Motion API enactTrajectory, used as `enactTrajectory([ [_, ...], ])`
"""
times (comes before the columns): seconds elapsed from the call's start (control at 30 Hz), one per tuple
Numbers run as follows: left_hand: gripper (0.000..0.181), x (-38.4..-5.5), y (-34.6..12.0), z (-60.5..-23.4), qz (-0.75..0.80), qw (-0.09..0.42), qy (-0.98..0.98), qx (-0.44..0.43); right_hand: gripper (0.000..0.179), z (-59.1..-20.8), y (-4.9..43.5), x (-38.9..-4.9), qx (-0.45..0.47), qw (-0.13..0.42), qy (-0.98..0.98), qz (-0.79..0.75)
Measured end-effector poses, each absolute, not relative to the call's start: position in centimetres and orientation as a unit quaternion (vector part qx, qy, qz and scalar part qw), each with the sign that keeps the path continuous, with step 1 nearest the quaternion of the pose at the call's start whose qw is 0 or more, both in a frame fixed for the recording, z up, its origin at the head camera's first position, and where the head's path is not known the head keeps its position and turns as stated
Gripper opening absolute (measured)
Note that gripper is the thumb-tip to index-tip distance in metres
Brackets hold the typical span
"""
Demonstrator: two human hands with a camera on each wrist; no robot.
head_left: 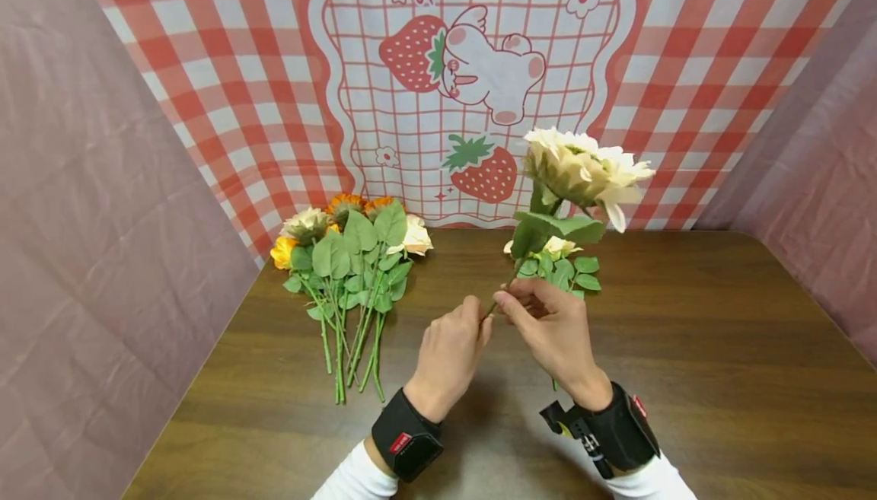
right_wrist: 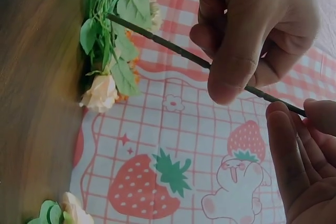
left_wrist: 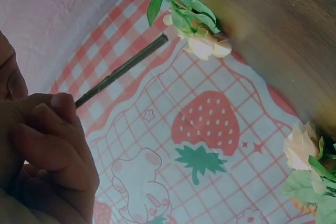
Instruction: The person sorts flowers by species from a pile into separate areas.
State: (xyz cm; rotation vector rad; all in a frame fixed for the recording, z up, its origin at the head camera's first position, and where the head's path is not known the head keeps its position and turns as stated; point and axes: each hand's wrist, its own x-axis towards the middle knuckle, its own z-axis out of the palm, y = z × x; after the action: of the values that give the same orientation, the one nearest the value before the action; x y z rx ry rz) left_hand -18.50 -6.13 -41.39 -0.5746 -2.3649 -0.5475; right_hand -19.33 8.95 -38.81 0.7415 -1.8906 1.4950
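Observation:
In the head view, a large cream flower with many petals and green leaves leans up to the right above the table. My left hand grips its thin stem low down. A little higher, the fingertips of my right hand pinch the same stem. The right wrist view shows both hands on the stem, whose bare end sticks out past my left hand. That cut end also shows in the left wrist view, where the fingers nearby are dark.
To the left lies a bunch of flowers in orange, yellow and cream, stems toward me. Behind my right hand lies another leafy flower, partly hidden. A checked strawberry cloth hangs behind the brown table.

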Motion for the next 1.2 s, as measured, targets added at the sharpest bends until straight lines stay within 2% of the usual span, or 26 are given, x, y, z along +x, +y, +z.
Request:
enactTrajectory([
  [0.4, 0.02, -18.9, -7.6, -40.2, -0.216, 0.262, -0.924, -0.175, 0.015, -38.9, 12.6, -20.9, 0.234, 0.389, -0.792, 0.408],
  [0.6, 0.017, -19.1, -8.4, -39.6, -0.226, 0.251, -0.926, -0.168, 0.022, -46.0, 19.3, -26.2, 0.216, 0.398, -0.775, 0.441],
  [0.67, 0.017, -19.1, -8.6, -39.5, -0.229, 0.246, -0.927, -0.167, 0.023, -47.0, 21.1, -27.0, 0.199, 0.396, -0.773, 0.454],
  [0.77, 0.017, -19.3, -8.9, -39.2, -0.232, 0.245, -0.928, -0.158, 0.018, -44.3, 21.8, -25.5, 0.148, 0.391, -0.783, 0.461],
  [0.93, 0.016, -19.6, -9.5, -39.0, -0.236, 0.251, -0.928, -0.143, 0.019, -38.0, 21.9, -21.6, 0.049, 0.391, -0.844, 0.364],
  [1.03, 0.016, -19.7, -9.8, -38.9, -0.239, 0.248, -0.929, -0.137, 0.021, -37.0, 23.4, -20.7, 0.001, 0.382, -0.871, 0.308],
  [1.1, 0.015, -19.8, -10.0, -38.8, -0.242, 0.245, -0.929, -0.134, 0.025, -36.9, 24.7, -20.6, -0.041, 0.357, -0.888, 0.286],
  [1.2, 0.015, -19.8, -10.3, -38.7, -0.241, 0.244, -0.931, -0.122, 0.031, -37.1, 26.7, -20.4, -0.107, 0.286, -0.914, 0.266],
])
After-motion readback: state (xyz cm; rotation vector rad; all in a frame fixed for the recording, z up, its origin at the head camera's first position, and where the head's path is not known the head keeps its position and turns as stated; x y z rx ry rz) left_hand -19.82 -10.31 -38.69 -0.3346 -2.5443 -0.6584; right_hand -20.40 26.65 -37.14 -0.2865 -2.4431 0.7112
